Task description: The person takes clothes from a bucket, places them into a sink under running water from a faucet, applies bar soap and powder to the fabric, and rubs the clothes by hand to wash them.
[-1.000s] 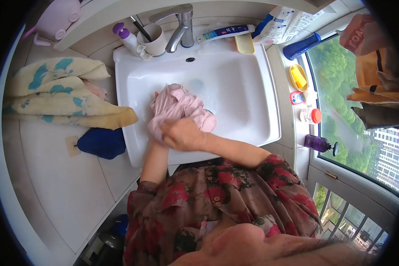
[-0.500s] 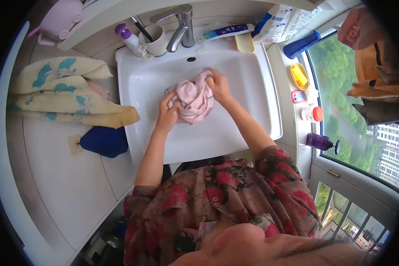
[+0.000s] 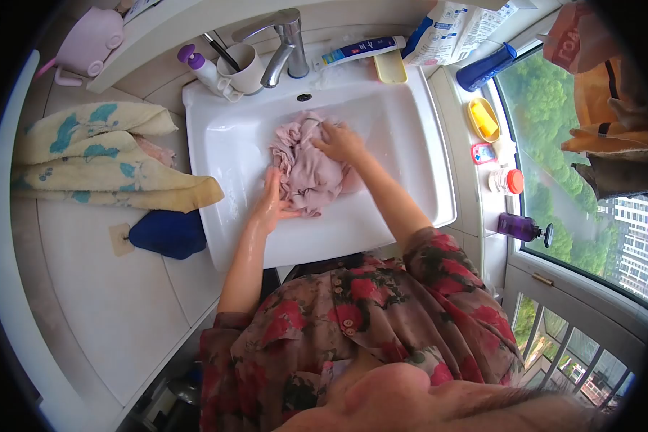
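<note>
A wet, crumpled pink cloth (image 3: 311,169) lies spread in the white sink (image 3: 227,216). At its lower left edge is my left hand (image 3: 268,204), palm toward the cloth, fingers apart and partly under a fold. My right hand (image 3: 340,142) rests on the cloth's upper right part with its fingers spread over the fabric. Neither hand is closed round the cloth. Behind the cloth stands the metal faucet (image 3: 289,50), its spout over the back of the sink.
A white cup (image 3: 245,72), a purple-topped bottle (image 3: 204,68), a toothpaste tube (image 3: 360,50) and a soap dish (image 3: 391,67) line the sink's back. A patterned towel (image 3: 101,162) and dark blue cloth (image 3: 167,234) are at left. Several containers stand by the window, including a purple bottle (image 3: 518,227).
The cloth was bunched and turned between both hands; now it lies looser and wider in the sink. Both hands have loosened from it, and their fingers are spread.
</note>
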{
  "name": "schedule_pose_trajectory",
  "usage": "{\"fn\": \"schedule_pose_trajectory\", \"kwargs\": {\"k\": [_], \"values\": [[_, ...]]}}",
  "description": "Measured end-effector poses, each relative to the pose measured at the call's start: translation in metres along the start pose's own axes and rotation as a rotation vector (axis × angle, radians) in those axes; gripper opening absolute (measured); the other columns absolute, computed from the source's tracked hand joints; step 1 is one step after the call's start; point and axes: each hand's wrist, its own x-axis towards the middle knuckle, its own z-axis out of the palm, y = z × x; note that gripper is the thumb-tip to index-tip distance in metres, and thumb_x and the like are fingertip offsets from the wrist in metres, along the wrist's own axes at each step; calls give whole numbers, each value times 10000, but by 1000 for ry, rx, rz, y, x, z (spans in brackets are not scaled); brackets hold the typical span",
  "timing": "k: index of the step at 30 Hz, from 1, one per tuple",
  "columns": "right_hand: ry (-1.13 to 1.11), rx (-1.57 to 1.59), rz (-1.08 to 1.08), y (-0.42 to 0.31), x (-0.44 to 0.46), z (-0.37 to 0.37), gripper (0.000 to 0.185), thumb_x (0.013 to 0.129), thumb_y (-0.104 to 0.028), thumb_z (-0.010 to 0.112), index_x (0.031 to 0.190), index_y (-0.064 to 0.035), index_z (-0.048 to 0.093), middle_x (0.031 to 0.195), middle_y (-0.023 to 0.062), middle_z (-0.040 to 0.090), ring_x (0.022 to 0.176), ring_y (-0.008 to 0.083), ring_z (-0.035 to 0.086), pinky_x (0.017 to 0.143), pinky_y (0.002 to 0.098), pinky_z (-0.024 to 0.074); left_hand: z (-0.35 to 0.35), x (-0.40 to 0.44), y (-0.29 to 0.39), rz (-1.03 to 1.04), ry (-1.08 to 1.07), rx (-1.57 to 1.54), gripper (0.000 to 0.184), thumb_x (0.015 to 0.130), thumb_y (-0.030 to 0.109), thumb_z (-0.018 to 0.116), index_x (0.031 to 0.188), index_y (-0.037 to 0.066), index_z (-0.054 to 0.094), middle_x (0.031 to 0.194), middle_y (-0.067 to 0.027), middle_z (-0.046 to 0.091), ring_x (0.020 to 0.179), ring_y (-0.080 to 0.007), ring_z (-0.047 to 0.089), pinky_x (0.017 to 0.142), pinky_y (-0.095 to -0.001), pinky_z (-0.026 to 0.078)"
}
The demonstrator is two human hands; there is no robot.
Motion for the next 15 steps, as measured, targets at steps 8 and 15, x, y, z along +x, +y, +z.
{"fn": "schedule_pose_trajectory", "kwargs": {"k": [8, 15], "values": [[-79, 490, -362, -107, -93, -8, 364, 731, -217, 604, 1042, -26, 607, 935, 204, 646, 896, 371, 618, 778, 436, 495, -17, 71, -16, 585, -284, -558, 473, 989, 462, 328, 1173, 67, 512, 1163, -63, 562, 1084, -192, 545, 961, -340, 442], [214, 268, -685, -126, -107, 8, 323, 708, -245, 622, 982, -73, 615, 850, 139, 627, 735, 316, 630, 638, 410, 522, -12, 82, -6, 682, -184, -231, 433, 980, 422, 402, 1199, 61, 498, 1168, -72, 559, 1072, -181, 554, 925, -328, 466]]}}
